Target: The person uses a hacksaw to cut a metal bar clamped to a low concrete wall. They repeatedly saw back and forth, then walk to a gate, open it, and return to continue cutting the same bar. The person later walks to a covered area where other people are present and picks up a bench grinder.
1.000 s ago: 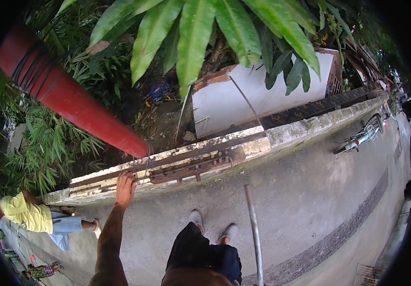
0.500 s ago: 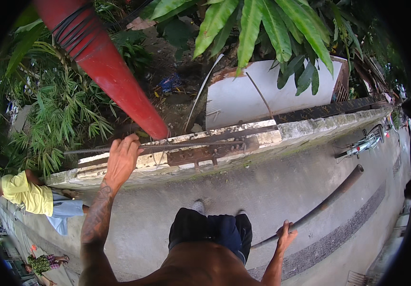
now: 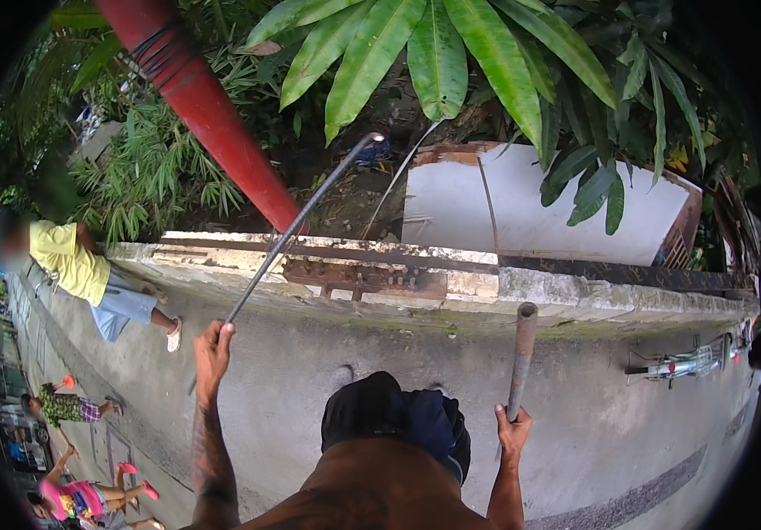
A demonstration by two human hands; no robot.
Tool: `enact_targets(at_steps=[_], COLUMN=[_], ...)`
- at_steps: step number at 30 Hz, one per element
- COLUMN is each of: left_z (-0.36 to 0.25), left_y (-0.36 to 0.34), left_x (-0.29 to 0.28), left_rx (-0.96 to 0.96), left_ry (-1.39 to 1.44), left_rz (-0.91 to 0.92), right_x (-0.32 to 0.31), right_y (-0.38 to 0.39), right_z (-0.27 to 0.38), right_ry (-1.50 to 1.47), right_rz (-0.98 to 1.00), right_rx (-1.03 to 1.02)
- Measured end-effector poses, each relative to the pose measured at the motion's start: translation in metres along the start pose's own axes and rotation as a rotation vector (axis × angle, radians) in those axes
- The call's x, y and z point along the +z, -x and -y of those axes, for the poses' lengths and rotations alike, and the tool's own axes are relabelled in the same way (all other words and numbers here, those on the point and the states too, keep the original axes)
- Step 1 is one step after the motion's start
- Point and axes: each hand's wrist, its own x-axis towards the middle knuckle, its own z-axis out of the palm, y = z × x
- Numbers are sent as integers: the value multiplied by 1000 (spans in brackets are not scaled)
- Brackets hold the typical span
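Note:
My left hand (image 3: 212, 358) is closed round a thin ribbed steel rod (image 3: 297, 225). It slants up over the low wall, its far tip bent over to the right, and its lower end sticks out below my fist. My right hand (image 3: 512, 427) grips the lower part of a long metal pipe (image 3: 523, 358), whose open end points toward the wall. Between the two, on the wall top, lies a rusty iron plate with several short pegs (image 3: 363, 278). Neither the rod nor the pipe appears to be fitted into it.
The low concrete wall (image 3: 575, 296) crosses ahead of me. A red pole (image 3: 213, 115) slants down behind it, near a white board (image 3: 539, 208) and overhanging leaves (image 3: 438, 66). A person in yellow (image 3: 71, 261) stands left; others walk farther back. A bicycle (image 3: 685, 362) is at right.
The rod has lifted off the wall top and swung from lying along it to slanting across it. My right hand has turned the pipe from a rightward slant to nearly straight ahead.

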Motion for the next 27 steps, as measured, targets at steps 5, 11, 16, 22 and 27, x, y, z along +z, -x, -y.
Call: enact_targets(at_steps=[5,11,16,22,27], left_z=[-24,-151,-188,-202,-215], left_y=[102,55,32,28,21], left_x=[33,1,-2,34,56], left_rx=[-273,-18,293,229,184], left_ry=[570,1214,1561,1693,1741], left_rz=[-246,-459,-505,-552,-526], right_x=[-39,-39,-43,-63,-74], right_y=[-31,-80,-103,-108,-106], right_z=[-16,31,18,31,34], right_ry=[-19,90,140,286,313], right_rz=[249,453,606,718,738], right_rx=[-36,-232,-275,-330,-368])
